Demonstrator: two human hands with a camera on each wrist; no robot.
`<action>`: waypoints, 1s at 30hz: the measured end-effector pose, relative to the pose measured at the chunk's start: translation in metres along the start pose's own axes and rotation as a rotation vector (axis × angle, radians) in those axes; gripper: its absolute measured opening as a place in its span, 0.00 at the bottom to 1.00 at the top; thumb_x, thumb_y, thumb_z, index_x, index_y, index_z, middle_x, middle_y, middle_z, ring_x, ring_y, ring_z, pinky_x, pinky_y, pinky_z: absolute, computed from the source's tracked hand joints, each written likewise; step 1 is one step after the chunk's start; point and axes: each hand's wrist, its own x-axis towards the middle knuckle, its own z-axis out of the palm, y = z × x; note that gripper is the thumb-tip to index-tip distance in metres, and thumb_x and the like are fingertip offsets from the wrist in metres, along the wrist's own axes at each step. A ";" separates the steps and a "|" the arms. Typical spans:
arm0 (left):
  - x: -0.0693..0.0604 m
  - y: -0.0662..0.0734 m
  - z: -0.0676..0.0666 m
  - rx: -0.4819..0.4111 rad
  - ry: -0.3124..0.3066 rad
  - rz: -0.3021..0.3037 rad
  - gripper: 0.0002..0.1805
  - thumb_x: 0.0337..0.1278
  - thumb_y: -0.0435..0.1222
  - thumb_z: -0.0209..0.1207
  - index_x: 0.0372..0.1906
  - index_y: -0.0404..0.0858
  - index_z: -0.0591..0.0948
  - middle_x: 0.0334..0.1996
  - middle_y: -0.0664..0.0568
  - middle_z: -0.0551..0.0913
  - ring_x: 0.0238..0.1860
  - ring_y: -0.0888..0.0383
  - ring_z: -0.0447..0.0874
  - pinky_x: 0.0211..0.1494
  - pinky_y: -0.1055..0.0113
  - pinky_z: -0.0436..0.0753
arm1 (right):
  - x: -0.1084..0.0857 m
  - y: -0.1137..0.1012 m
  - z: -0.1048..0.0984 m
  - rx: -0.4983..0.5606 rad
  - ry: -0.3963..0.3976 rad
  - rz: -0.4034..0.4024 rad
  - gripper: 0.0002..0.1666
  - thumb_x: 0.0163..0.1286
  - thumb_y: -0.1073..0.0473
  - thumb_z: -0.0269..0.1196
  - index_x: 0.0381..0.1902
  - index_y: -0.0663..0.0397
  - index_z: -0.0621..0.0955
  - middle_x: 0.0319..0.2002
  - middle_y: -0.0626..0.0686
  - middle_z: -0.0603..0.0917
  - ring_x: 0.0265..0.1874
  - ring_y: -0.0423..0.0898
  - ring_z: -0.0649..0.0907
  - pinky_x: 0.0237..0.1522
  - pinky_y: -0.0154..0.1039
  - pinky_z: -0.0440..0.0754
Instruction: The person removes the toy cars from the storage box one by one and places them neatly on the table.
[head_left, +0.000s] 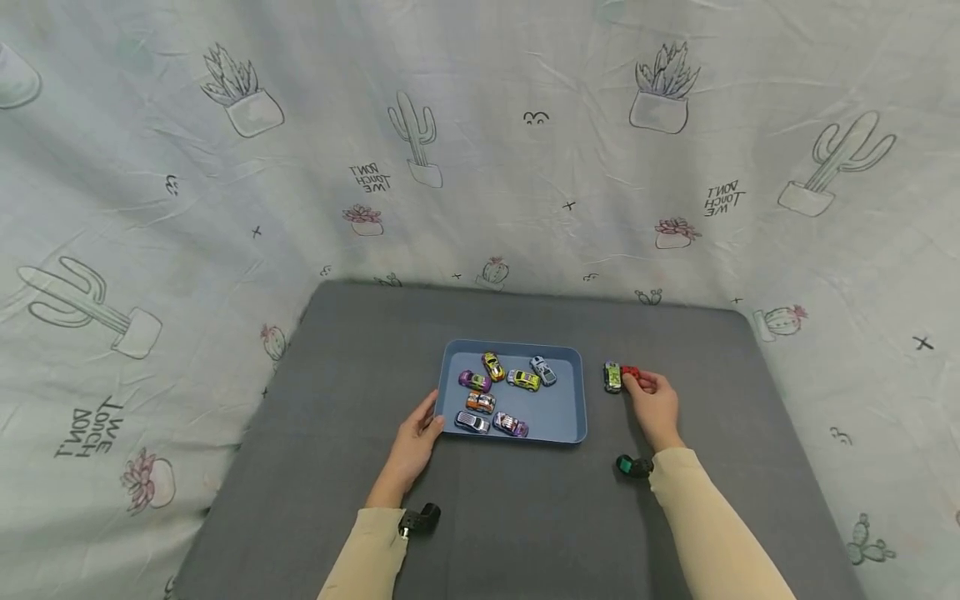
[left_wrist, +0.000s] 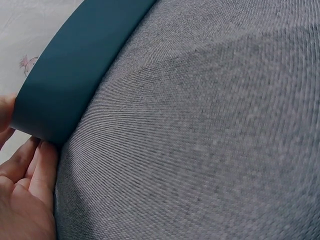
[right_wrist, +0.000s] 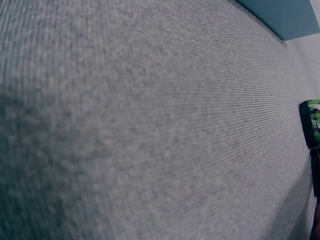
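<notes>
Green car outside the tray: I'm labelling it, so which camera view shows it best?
The head view: the green car appears whole there, beside the tray. The right wrist view catches only part, at its right edge; the left wrist view doesn't show it.

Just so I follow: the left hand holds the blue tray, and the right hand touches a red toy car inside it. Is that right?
Not inside: the right hand touches a red toy car outside the blue tray, to its right, as the head view shows.

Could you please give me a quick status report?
Left hand holding blue tray at near-left corner. Right hand gripping red car. Green car between red car and tray.
</notes>
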 end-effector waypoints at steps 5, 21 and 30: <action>0.000 -0.001 -0.001 0.004 0.007 0.005 0.30 0.70 0.42 0.54 0.73 0.55 0.62 0.72 0.48 0.62 0.71 0.46 0.59 0.69 0.48 0.64 | -0.002 -0.001 0.000 0.008 0.004 -0.011 0.36 0.65 0.38 0.63 0.56 0.62 0.77 0.46 0.58 0.78 0.41 0.46 0.75 0.38 0.33 0.72; 0.001 -0.001 -0.001 -0.015 0.003 0.001 0.29 0.71 0.41 0.53 0.73 0.56 0.63 0.71 0.50 0.63 0.70 0.48 0.60 0.69 0.50 0.64 | -0.005 -0.008 -0.019 0.188 -0.103 0.096 0.46 0.64 0.30 0.57 0.68 0.58 0.68 0.57 0.59 0.74 0.52 0.50 0.77 0.44 0.29 0.77; -0.002 0.007 0.000 0.004 0.004 -0.002 0.29 0.71 0.39 0.52 0.74 0.53 0.63 0.71 0.47 0.62 0.70 0.45 0.59 0.69 0.48 0.63 | -0.016 -0.025 -0.015 0.173 -0.115 0.026 0.44 0.65 0.33 0.60 0.67 0.57 0.70 0.57 0.59 0.76 0.50 0.46 0.76 0.39 0.25 0.75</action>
